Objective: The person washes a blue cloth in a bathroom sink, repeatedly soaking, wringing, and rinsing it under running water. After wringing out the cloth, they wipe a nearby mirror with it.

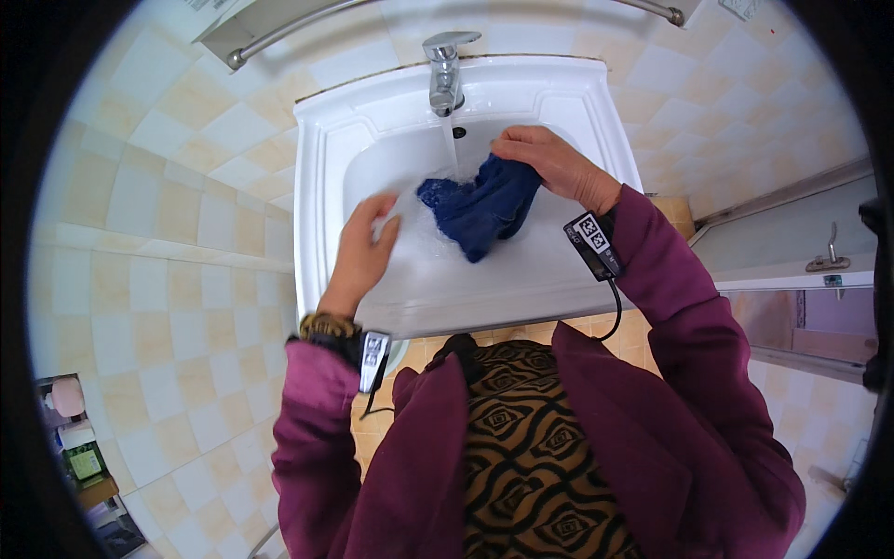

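Note:
Water runs from a chrome faucet into a white ceramic sink. A wet dark blue cloth hangs in the basin, its left end at the splashing water. My right hand grips the cloth by its upper right edge. My left hand is over the left side of the basin, fingers apart and slightly blurred, touching no cloth. What lies under the cloth is hidden.
A metal towel bar runs along the tiled wall behind the faucet. At the far left, several toiletries stand on a shelf. A door with a metal handle is on the right.

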{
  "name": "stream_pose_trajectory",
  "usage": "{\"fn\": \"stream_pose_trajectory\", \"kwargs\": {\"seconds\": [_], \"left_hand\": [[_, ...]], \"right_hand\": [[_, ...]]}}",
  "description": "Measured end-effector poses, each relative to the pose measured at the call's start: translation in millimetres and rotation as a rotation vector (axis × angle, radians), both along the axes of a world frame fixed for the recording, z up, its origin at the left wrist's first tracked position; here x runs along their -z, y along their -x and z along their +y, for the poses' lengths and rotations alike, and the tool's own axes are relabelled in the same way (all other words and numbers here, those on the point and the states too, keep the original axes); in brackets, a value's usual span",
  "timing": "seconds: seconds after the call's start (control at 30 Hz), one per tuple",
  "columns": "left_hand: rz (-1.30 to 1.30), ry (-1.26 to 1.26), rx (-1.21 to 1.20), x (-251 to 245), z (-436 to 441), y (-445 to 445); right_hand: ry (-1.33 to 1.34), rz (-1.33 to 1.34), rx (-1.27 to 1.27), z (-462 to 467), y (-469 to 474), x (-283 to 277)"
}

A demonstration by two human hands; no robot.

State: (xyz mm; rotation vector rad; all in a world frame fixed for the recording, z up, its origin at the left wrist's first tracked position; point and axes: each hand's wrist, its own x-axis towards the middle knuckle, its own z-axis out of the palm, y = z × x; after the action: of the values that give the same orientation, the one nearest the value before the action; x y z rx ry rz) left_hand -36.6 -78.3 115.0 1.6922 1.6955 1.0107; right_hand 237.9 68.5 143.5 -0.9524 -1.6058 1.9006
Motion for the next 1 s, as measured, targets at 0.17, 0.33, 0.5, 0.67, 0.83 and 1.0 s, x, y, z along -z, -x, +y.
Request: {"fn": "stream_pose_trajectory", "kwargs": {"seconds": [0.17,0.33,0.5,0.67,0.83,1.0], "left_hand": [[0.091,-0.054,0.412,-31.8,73.5,-62.2],[-0.11,0.151,0.449,-70.1,79.9,-56.6],[-0.092,-0.004,0.435,-107.1,77.0,-51.5],[-0.01,-0.031,0.359,-130.5,67.5,-45.5],[0.078,-0.158,0.22,-147.5,60.5,-31.7],[0.214,-0.261,0.111,-152.8,58.3,-7.0]], "right_hand": [[-0.356,0.027,-0.178,-14.4,10.8,-64.0],[-0.58,-0.21,-0.148,-4.3,-29.5,-116.7],[-0.841,-0.597,-0.25,-8.4,-55.6,-127.6],[-1.079,-0.927,-0.251,-4.3,-52.1,-112.3],[-1.154,-0.841,0.018,7.4,-56.2,-86.0],[-0.847,-0.508,0.127,15.9,-72.4,-80.7]]}}
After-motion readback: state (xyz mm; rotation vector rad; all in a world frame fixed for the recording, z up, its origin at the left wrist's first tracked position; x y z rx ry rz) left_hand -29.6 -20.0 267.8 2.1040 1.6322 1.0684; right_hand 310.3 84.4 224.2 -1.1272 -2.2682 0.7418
